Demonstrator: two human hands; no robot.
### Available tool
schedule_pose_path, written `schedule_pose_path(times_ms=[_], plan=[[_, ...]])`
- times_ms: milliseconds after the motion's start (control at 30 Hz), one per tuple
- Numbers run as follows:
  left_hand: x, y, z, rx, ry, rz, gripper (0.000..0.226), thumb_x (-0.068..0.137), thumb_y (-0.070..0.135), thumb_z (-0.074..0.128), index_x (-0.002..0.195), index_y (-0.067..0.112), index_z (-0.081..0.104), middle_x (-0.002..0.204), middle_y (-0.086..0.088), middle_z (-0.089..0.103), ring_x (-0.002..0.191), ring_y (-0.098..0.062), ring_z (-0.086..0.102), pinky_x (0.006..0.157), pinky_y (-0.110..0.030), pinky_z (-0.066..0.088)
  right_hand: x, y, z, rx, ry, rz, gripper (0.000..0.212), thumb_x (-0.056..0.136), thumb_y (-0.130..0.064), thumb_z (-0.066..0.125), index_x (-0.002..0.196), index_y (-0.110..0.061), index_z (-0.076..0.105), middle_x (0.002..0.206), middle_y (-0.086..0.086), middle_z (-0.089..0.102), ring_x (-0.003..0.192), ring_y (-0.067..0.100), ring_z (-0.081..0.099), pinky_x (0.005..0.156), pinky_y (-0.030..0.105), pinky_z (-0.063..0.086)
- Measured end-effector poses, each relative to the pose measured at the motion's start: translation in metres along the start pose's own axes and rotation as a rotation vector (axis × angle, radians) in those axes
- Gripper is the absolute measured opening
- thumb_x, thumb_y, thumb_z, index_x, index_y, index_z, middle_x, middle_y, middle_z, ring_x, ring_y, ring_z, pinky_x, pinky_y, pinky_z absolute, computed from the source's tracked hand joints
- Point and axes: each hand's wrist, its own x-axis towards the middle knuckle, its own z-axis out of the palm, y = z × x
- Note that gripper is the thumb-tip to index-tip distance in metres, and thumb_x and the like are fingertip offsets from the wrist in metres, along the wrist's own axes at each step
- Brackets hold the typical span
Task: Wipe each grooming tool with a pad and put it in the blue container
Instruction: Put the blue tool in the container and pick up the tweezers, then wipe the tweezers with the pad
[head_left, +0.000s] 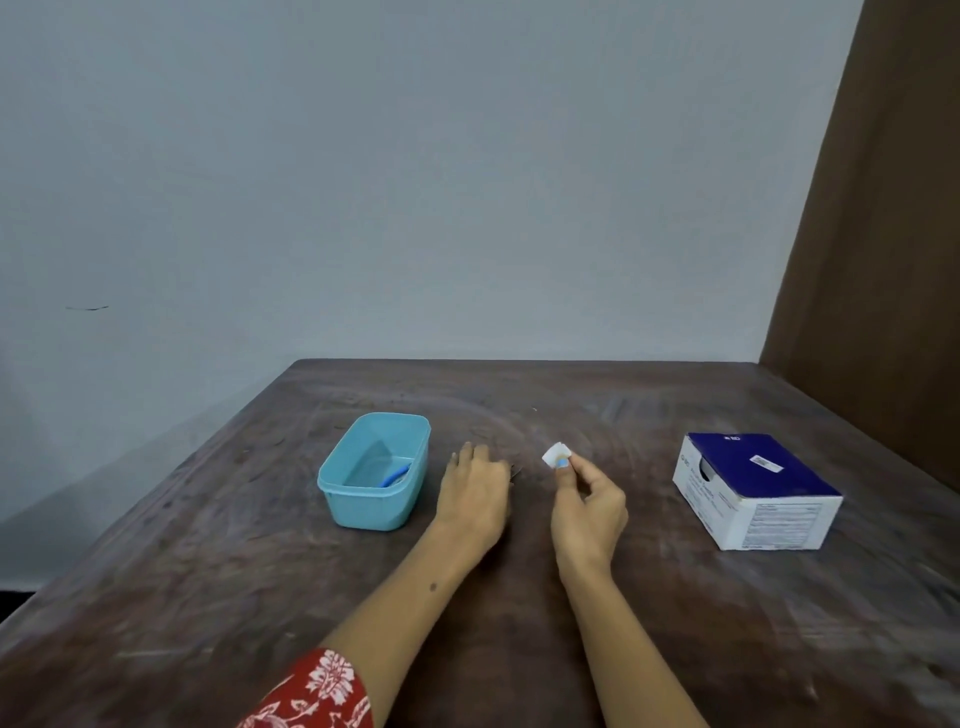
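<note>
Head view: right hand (589, 506) pinches a white pad (555, 455) at centre frame, raised off the tabletop (649, 649), likely kept ready for wiping. Left hand (475, 493) lies palm-down over something dark and thin at its fingertips, probably the next tool; grip unclear. Blue container (374, 470) sits left of centre, just beside that hand, a blue-handled tool (396, 475) already inside. Blue-and-white box (756, 491) sits at right, presumably the pad supply.

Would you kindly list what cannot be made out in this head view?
- Whatever lies under the left hand: only a dark tip shows beside it.
- The blue item in the blue container: partly hidden by its near wall.
- Print on the white and blue box: too small.
</note>
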Motion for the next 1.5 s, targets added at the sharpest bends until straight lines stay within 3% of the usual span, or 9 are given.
schedule_pose_path(times_ms=[267, 400, 500, 600, 700, 900, 1133, 1233, 1500], plan=[[0.007, 0.008, 0.004, 0.073, -0.019, 0.004, 0.028, 0.092, 0.006, 0.044, 0.115, 0.001, 0.058, 0.137, -0.02, 0.041, 0.134, -0.032, 0.029, 0.116, -0.041, 0.019, 0.002, 0.003, 0.005, 0.001, 0.008, 0.02, 0.023, 0.089, -0.017, 0.058, 0.109, -0.012, 0.069, 0.075, 0.0, 0.058, 0.061, 0.009, 0.048, 0.072, 0.03, 0.047], [0.005, 0.004, 0.008, -0.034, 0.082, 0.027, 0.029, 0.091, 0.006, 0.044, 0.118, 0.006, 0.054, 0.142, -0.013, 0.037, 0.136, -0.027, 0.027, 0.109, -0.035, 0.025, 0.002, 0.006, 0.003, 0.014, 0.013, 0.002, 0.022, 0.09, -0.016, 0.057, 0.108, -0.012, 0.069, 0.084, 0.004, 0.069, 0.062, 0.007, 0.052, 0.07, 0.024, 0.042], [0.002, 0.001, 0.005, -0.14, 0.237, 0.051, 0.026, 0.095, 0.015, 0.043, 0.118, 0.012, 0.054, 0.13, -0.007, 0.051, 0.122, -0.023, 0.043, 0.097, -0.031, 0.032, 0.002, 0.005, 0.002, 0.02, 0.017, 0.001, 0.021, 0.09, -0.015, 0.057, 0.107, -0.011, 0.069, 0.085, 0.003, 0.068, 0.063, 0.004, 0.054, 0.064, 0.017, 0.039], [-0.006, -0.003, -0.003, -0.369, 0.403, 0.029, 0.023, 0.096, 0.027, 0.045, 0.108, 0.015, 0.061, 0.102, -0.003, 0.066, 0.093, -0.021, 0.06, 0.078, -0.031, 0.042, 0.003, 0.006, 0.003, 0.015, 0.007, -0.006, 0.02, 0.09, -0.013, 0.056, 0.106, -0.011, 0.069, 0.081, 0.0, 0.067, 0.063, 0.003, 0.056, 0.058, 0.007, 0.039], [-0.015, -0.007, -0.005, -0.799, 0.462, -0.116, 0.016, 0.092, 0.023, 0.054, 0.102, 0.017, 0.065, 0.085, 0.001, 0.071, 0.074, -0.014, 0.067, 0.069, -0.033, 0.054, 0.003, 0.009, 0.006, 0.059, -0.028, 0.016, 0.019, 0.09, -0.012, 0.057, 0.104, -0.011, 0.069, 0.082, 0.003, 0.07, 0.068, 0.015, 0.064, 0.065, 0.019, 0.047], [-0.024, -0.011, 0.012, -1.419, 0.235, -0.317, 0.024, 0.089, -0.001, 0.054, 0.105, 0.015, 0.064, 0.093, -0.002, 0.07, 0.07, -0.015, 0.069, 0.07, -0.039, 0.058, 0.003, 0.007, 0.014, 0.302, -0.218, 0.167, 0.014, 0.088, -0.001, 0.057, 0.09, -0.007, 0.069, 0.076, 0.005, 0.068, 0.058, 0.004, 0.065, 0.074, 0.036, 0.055], [-0.026, -0.011, 0.017, -1.316, 0.265, -0.237, 0.044, 0.083, -0.01, 0.056, 0.105, 0.028, 0.062, 0.098, 0.001, 0.071, 0.083, -0.011, 0.067, 0.072, -0.022, 0.054, 0.011, 0.005, 0.024, 0.337, -0.398, 0.171, 0.016, 0.089, 0.002, 0.055, 0.096, 0.0, 0.069, 0.08, 0.006, 0.069, 0.072, 0.011, 0.064, 0.063, 0.021, 0.053], [-0.027, -0.013, 0.018, -1.279, 0.313, -0.228, 0.044, 0.081, -0.009, 0.058, 0.11, 0.024, 0.064, 0.099, 0.0, 0.071, 0.086, -0.01, 0.066, 0.079, -0.027, 0.054, 0.012, 0.007, 0.025, 0.314, -0.422, 0.151, 0.018, 0.089, 0.001, 0.056, 0.101, 0.0, 0.068, 0.084, 0.007, 0.07, 0.073, 0.01, 0.066, 0.063, 0.021, 0.053], [-0.031, -0.013, 0.013, -1.256, 0.376, -0.218, 0.035, 0.082, -0.007, 0.061, 0.107, 0.017, 0.065, 0.09, 0.015, 0.066, 0.081, 0.012, 0.062, 0.071, -0.005, 0.048, 0.007, 0.014, 0.023, 0.162, -0.385, 0.019, 0.022, 0.085, 0.0, 0.061, 0.087, -0.019, 0.072, 0.098, 0.009, 0.07, 0.078, 0.013, 0.068, 0.07, 0.032, 0.056]])
